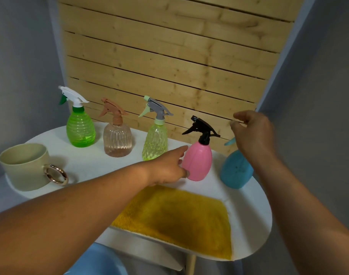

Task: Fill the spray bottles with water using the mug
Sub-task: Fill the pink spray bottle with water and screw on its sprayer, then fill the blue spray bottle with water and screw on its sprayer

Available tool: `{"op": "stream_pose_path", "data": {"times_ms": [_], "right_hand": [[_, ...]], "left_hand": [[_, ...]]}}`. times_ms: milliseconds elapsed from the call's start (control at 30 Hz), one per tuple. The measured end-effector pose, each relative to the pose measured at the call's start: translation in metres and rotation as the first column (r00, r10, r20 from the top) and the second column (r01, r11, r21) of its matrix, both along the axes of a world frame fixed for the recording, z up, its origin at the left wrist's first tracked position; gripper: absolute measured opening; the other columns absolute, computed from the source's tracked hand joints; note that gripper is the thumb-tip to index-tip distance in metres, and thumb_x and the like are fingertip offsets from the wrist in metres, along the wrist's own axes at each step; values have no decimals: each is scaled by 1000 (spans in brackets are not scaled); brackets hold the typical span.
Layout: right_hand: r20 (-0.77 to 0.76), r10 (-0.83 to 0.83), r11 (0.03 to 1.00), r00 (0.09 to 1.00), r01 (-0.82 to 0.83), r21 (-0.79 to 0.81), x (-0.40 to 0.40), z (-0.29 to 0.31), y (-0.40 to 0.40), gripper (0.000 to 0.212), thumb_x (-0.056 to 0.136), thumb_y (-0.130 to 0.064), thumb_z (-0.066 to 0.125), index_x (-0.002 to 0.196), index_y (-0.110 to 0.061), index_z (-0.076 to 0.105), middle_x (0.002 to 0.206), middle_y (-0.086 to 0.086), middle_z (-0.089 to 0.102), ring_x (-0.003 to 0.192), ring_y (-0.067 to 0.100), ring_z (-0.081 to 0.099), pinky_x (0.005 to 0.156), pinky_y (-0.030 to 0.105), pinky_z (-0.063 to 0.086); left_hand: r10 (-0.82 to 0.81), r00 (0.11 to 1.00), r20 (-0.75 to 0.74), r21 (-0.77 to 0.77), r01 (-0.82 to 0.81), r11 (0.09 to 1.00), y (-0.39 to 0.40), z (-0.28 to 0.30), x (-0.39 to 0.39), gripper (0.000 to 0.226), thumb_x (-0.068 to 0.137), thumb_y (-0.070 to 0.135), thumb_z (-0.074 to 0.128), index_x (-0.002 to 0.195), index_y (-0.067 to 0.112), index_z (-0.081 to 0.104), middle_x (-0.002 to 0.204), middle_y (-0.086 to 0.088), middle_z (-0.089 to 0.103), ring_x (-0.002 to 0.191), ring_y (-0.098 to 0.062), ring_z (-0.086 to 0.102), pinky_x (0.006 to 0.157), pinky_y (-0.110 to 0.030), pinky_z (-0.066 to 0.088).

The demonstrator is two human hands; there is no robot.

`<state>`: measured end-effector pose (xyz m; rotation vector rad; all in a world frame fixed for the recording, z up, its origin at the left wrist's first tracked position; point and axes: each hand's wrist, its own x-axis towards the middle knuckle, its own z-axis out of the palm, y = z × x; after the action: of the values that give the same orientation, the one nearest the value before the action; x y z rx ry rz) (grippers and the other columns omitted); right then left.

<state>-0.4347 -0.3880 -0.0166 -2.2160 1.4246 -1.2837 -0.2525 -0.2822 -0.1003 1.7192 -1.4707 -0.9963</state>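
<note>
Several spray bottles stand in a row on the white table [255, 221]: green [80, 128], clear pink-brown [117, 140], yellow-green [155, 142], pink with a black head [198, 159] and blue [234, 171]. The beige mug [24, 165] with a gold ring handle stands at the far left. My left hand [167, 167] touches the pink bottle's left side, its index finger straight and its thumb at the front. My right hand [251, 133] is curled over the blue bottle's spray head, hiding most of it; only the blue trigger pokes out.
A yellow cloth [179, 219] lies on the table's near side. A wooden slat wall [169, 66] rises right behind the bottles. A light blue tub [98, 262] sits below the table's front edge. Grey walls close in on both sides.
</note>
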Motion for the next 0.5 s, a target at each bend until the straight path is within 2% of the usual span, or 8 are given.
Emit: {"op": "stream_pose_path", "data": {"times_ms": [100,233,367,433,500], "right_hand": [[-114,-25,999,993,30,38,1,4,-7,35,95,-25,65,129,-17,68,130,6,66,117,24,60,94,30,44],[-321,-38,979,946,99,177,-3,6,-18,49,93,-30,66,137,-13,58,131,11,63,117,32,59,100,44,50],[-461,-18,948,887,162,274,-7,4,-27,25,90,-28,70,111,-18,62,111,8,64,102,31,60,98,50,49],[-482,-17,950,876,164,266,-9,5,-30,16,91,-18,68,107,-21,65,104,4,65,100,29,60,101,53,46],[-516,-27,955,856,174,240,-12,10,-30,18,93,-13,66,106,-26,69,99,1,66,100,27,61,104,55,43]], "left_hand": [[-8,1000,6,-12,8,1000,-3,5,-3,82,101,5,66,165,26,20,164,2,37,149,-18,40,100,-27,41],[-15,1000,25,-13,15,1000,-5,10,-4,88,100,6,68,167,25,14,167,1,34,150,-21,39,114,-35,41],[-7,999,38,-14,8,1000,-3,15,-2,92,100,9,68,168,26,8,171,0,26,154,-20,34,116,-36,38],[-4,999,39,-20,5,1000,-1,17,0,92,100,10,68,168,27,9,172,0,25,155,-21,33,118,-37,38],[-1,999,37,-22,1,1000,1,19,1,92,100,11,69,167,28,10,172,-1,25,155,-21,33,119,-40,38]]}}
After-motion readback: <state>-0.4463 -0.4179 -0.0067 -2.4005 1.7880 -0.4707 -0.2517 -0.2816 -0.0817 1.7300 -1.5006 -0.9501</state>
